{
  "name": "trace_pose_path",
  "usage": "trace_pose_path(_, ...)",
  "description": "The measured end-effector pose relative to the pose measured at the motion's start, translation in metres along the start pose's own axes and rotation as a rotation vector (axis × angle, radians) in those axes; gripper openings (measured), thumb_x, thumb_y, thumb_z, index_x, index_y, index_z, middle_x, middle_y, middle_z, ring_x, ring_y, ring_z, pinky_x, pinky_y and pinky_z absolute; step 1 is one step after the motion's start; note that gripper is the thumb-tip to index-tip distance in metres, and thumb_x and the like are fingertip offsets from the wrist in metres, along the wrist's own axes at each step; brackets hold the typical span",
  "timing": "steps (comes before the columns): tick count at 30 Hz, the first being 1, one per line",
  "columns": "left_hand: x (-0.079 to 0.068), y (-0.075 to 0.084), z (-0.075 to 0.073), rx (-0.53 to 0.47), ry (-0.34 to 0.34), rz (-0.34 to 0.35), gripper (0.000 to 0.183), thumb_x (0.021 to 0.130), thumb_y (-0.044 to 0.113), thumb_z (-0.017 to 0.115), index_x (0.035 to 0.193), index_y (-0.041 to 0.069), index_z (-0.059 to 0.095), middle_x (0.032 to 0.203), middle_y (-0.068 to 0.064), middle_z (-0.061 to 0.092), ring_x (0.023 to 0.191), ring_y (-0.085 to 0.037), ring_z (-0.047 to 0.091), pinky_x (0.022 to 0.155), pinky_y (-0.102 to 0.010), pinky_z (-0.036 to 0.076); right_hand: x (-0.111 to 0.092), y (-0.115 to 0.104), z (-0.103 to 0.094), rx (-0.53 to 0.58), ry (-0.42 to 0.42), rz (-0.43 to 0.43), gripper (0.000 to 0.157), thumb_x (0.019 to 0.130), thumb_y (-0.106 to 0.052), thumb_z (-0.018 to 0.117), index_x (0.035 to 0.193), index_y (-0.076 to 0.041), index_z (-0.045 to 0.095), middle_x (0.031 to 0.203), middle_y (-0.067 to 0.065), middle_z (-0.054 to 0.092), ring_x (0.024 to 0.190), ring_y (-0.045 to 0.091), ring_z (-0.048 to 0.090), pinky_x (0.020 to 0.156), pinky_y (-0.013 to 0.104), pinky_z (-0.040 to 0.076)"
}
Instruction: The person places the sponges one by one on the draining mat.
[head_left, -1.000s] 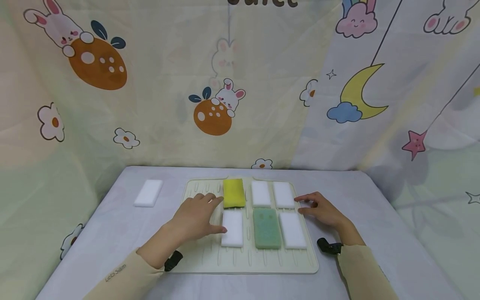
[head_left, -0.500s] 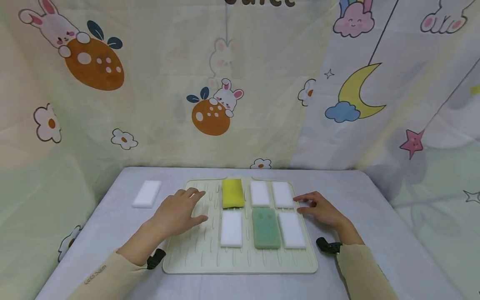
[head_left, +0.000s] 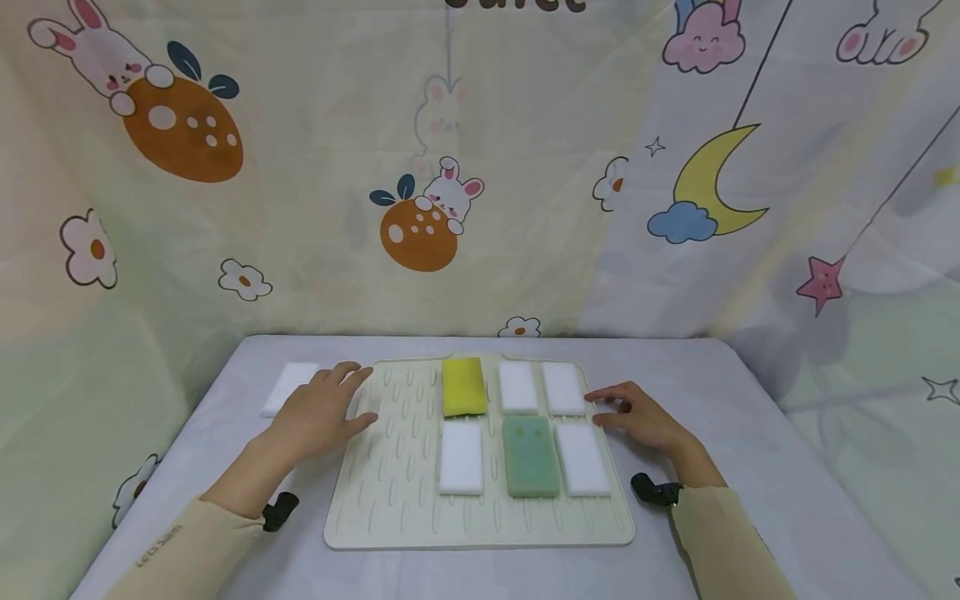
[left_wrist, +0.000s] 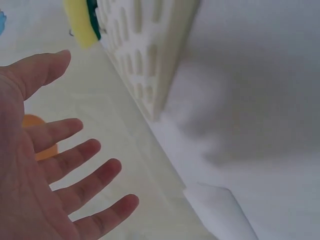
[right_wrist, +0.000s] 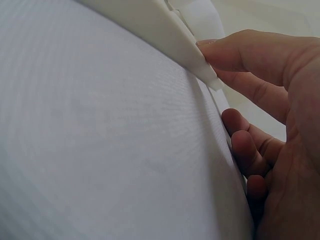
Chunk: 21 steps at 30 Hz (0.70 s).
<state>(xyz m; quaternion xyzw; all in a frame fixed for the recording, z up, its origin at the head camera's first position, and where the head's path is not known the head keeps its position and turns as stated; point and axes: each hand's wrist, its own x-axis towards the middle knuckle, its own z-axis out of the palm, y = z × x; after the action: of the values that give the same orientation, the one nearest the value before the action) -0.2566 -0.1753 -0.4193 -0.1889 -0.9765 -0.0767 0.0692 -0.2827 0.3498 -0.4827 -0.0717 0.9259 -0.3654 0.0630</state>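
My left hand (head_left: 318,412) hovers with spread fingers past the left edge of a cream ridged drying mat (head_left: 390,500), holding nothing. Just beyond it, a white sponge (head_left: 287,385) lies on the table, partly hidden by the hand. My right hand (head_left: 645,425) touches the mat's right edge with thumb and index finger; its other fingers curl loosely near the table in the right wrist view. On the mat lie a yellow sponge (head_left: 464,387) with a green underside, a green sponge (head_left: 531,457) and several white sponges (head_left: 461,458), in two rows.
A white cloth covers the table (head_left: 480,575). Behind it hangs a printed fabric backdrop (head_left: 315,167) with cartoon rabbits and flowers. Black camera mounts (head_left: 656,490) sit at both wrists.
My left hand has moved left, away from the white sponge in the front row, across the mat towards the lone white sponge. The right hand stays at the mat's edge.
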Motion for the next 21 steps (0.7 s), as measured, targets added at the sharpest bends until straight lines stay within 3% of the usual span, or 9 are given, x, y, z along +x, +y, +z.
trace_pose_path(8,0.002,-0.028,0.006,0.000,-0.002,-0.060,0.071,0.094,0.037,0.073,0.152,0.005,0.048,0.153,-0.020,0.047,0.132,-0.051,0.050,0.092,-0.065,0.052,-0.001,0.004,-0.001,0.001,-0.012,-0.002,0.042,0.091,-0.034,0.078,0.131,-0.023,0.072,0.132,0.012,0.051,0.102,0.023,0.044,0.084,0.034,0.038)
trace_pose_path(21,0.004,-0.071,0.009,0.001,-0.081,-0.158,0.077,0.092,0.041,0.073,0.153,0.002,0.045,0.154,-0.027,0.041,0.132,-0.058,0.045,0.089,-0.072,0.048,-0.002,0.001,-0.001,0.015,-0.013,-0.010,0.042,0.092,-0.033,0.078,0.132,-0.022,0.072,0.133,0.014,0.051,0.102,0.024,0.043,0.084,0.035,0.038)
